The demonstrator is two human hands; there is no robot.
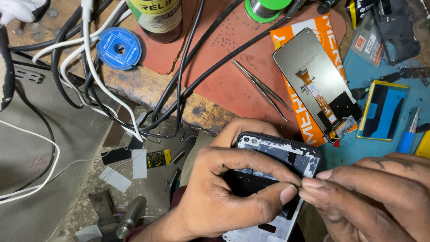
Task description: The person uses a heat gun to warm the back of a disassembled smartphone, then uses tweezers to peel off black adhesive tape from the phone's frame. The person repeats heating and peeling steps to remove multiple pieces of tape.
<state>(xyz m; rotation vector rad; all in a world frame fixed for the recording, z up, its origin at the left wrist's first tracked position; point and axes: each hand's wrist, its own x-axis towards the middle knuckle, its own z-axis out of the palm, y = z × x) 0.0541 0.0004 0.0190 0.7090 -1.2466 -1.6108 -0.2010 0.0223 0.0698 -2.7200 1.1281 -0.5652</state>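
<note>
My left hand (224,197) grips an opened black phone frame (286,154) with its inner side up, thumb and fingers wrapped around it. My right hand (371,197) comes in from the lower right, its thumb and forefinger pinched together at the frame's right edge, touching my left thumb tip. Whether something tiny is between those fingertips cannot be seen. The lower part of the frame is hidden by my hands.
A loose phone screen (313,76) with an orange flex cable lies back-up on an orange packet. Metal tweezers (262,89) rest on the red mat (224,71). A battery (383,110), a blue-handled tool (408,136), a blue wick spool (119,48), a bottle (156,18) and tangled cables (89,80) surround them.
</note>
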